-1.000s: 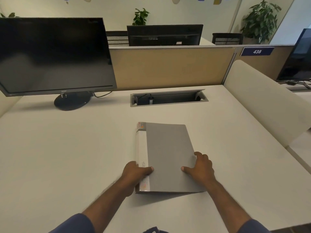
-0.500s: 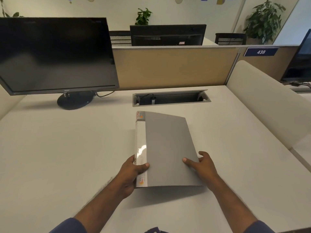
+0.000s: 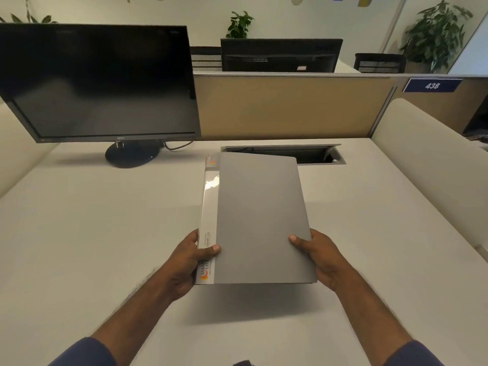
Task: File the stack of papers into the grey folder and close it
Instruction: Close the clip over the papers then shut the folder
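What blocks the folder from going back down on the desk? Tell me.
Nothing visible does. Both the left hand and right hand grip the closed grey folder above bare desk.

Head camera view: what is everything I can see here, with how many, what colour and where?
closed grey plastic folder: one, grey with a white spine label, held above the desk.
white desk: one, white, below the folder.
black flat monitor: one, black, far left on the desk.
grey cable hatch: one, grey, behind the folder.
tan partition panel: one, tan, at the desk's back.
blue number sign: one, blue, upper right.
left hand: grips the spine edge.
right hand: grips the right edge.
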Demonstrator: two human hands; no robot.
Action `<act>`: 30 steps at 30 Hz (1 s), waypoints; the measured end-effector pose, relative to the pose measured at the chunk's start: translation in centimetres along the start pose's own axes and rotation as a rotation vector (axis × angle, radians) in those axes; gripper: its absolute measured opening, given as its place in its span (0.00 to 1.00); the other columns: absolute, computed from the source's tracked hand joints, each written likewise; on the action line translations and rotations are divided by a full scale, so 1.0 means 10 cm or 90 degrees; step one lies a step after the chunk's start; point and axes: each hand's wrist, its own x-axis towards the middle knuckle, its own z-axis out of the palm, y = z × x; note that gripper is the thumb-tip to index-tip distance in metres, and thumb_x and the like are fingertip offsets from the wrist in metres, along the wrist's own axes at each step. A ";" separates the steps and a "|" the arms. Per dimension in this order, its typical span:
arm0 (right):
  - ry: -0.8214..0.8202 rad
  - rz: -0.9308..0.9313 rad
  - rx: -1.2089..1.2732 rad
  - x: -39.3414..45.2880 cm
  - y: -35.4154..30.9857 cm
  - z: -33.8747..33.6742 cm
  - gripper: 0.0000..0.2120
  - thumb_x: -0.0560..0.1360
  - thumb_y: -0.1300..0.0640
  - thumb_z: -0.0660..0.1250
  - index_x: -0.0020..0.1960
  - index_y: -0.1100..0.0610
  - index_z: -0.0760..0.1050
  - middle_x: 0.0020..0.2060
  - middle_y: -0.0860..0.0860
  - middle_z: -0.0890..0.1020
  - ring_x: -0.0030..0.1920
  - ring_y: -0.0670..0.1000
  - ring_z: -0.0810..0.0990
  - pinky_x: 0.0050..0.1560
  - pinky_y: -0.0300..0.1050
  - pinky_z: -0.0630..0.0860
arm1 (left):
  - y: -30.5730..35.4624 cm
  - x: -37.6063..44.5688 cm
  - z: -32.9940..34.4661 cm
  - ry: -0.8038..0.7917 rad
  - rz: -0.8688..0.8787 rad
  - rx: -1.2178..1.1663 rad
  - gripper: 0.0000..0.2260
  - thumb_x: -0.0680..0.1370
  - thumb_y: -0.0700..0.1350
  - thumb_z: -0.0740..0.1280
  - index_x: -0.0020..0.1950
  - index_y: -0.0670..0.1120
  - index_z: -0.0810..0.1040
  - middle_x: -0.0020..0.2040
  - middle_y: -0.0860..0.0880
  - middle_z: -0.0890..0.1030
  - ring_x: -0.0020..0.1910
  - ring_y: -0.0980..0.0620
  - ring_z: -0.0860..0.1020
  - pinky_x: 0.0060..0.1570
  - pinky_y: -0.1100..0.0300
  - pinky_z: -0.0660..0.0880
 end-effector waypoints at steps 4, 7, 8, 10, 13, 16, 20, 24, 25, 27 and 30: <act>0.017 -0.015 -0.035 0.09 -0.11 0.22 0.16 0.72 0.57 0.74 0.59 0.56 0.79 0.52 0.54 0.86 0.53 0.58 0.84 0.55 0.57 0.81 | 0.11 -0.01 -0.18 0.021 0.012 0.018 0.28 0.67 0.36 0.78 0.65 0.47 0.75 0.59 0.43 0.84 0.54 0.40 0.83 0.50 0.45 0.81; 0.026 -0.024 -0.053 0.16 -0.18 0.40 0.14 0.72 0.58 0.74 0.57 0.56 0.80 0.51 0.53 0.86 0.51 0.56 0.85 0.49 0.52 0.82 | 0.20 -0.01 -0.32 0.053 0.017 0.024 0.22 0.72 0.36 0.75 0.64 0.47 0.76 0.58 0.43 0.84 0.53 0.40 0.83 0.48 0.46 0.81; 0.027 -0.027 -0.057 0.18 -0.20 0.47 0.14 0.72 0.58 0.74 0.57 0.56 0.80 0.51 0.52 0.86 0.50 0.56 0.85 0.48 0.51 0.82 | 0.23 0.00 -0.36 0.066 0.020 0.030 0.21 0.73 0.36 0.73 0.64 0.48 0.76 0.58 0.44 0.84 0.52 0.41 0.84 0.46 0.47 0.81; 0.031 -0.030 -0.066 0.24 -0.24 0.59 0.15 0.72 0.58 0.74 0.58 0.57 0.79 0.51 0.53 0.86 0.50 0.56 0.85 0.48 0.50 0.81 | 0.30 0.00 -0.45 0.090 0.025 0.046 0.19 0.74 0.36 0.73 0.63 0.48 0.77 0.56 0.45 0.85 0.50 0.42 0.84 0.43 0.48 0.82; 0.039 -0.027 -0.077 0.32 -0.29 0.78 0.15 0.72 0.58 0.74 0.57 0.57 0.79 0.51 0.53 0.85 0.49 0.56 0.84 0.47 0.49 0.81 | 0.40 0.00 -0.58 0.122 0.031 0.068 0.16 0.75 0.36 0.72 0.61 0.48 0.78 0.54 0.45 0.86 0.49 0.41 0.84 0.42 0.48 0.82; 0.039 -0.023 -0.087 0.41 -0.33 0.96 0.14 0.72 0.58 0.74 0.57 0.57 0.79 0.51 0.52 0.85 0.49 0.55 0.84 0.44 0.47 0.80 | 0.51 0.01 -0.70 0.155 0.037 0.090 0.15 0.75 0.37 0.72 0.60 0.48 0.79 0.53 0.45 0.86 0.48 0.41 0.84 0.40 0.48 0.81; 0.036 -0.033 -0.109 0.54 -0.36 1.16 0.15 0.72 0.59 0.73 0.59 0.57 0.79 0.51 0.51 0.85 0.49 0.53 0.84 0.43 0.46 0.80 | 0.63 0.04 -0.85 0.180 0.042 0.118 0.13 0.76 0.37 0.72 0.58 0.48 0.80 0.52 0.45 0.86 0.46 0.44 0.85 0.38 0.50 0.81; 0.042 -0.030 -0.121 0.66 -0.39 1.35 0.16 0.72 0.58 0.74 0.59 0.57 0.78 0.50 0.51 0.84 0.48 0.53 0.84 0.40 0.45 0.79 | 0.70 0.09 -0.99 0.198 0.045 0.120 0.12 0.75 0.38 0.72 0.57 0.48 0.80 0.50 0.46 0.87 0.44 0.46 0.86 0.38 0.52 0.81; 0.043 -0.028 -0.124 0.69 -0.40 1.39 0.16 0.72 0.58 0.74 0.59 0.57 0.78 0.50 0.51 0.84 0.48 0.53 0.83 0.40 0.45 0.79 | 0.72 0.10 -1.03 0.202 0.046 0.120 0.12 0.76 0.38 0.72 0.57 0.48 0.80 0.50 0.46 0.87 0.44 0.45 0.85 0.38 0.52 0.81; 0.044 -0.027 -0.133 0.75 -0.42 1.47 0.16 0.72 0.58 0.74 0.59 0.57 0.78 0.51 0.51 0.84 0.47 0.52 0.83 0.39 0.44 0.79 | 0.75 0.14 -1.10 0.210 0.046 0.118 0.13 0.76 0.38 0.72 0.58 0.48 0.80 0.51 0.46 0.87 0.47 0.44 0.85 0.40 0.50 0.81; 0.048 -0.023 -0.134 0.85 -0.44 1.60 0.16 0.72 0.59 0.74 0.59 0.57 0.78 0.51 0.52 0.84 0.47 0.51 0.83 0.38 0.43 0.78 | 0.80 0.21 -1.22 0.222 0.044 0.119 0.12 0.76 0.39 0.72 0.59 0.48 0.81 0.52 0.45 0.86 0.49 0.43 0.84 0.43 0.49 0.81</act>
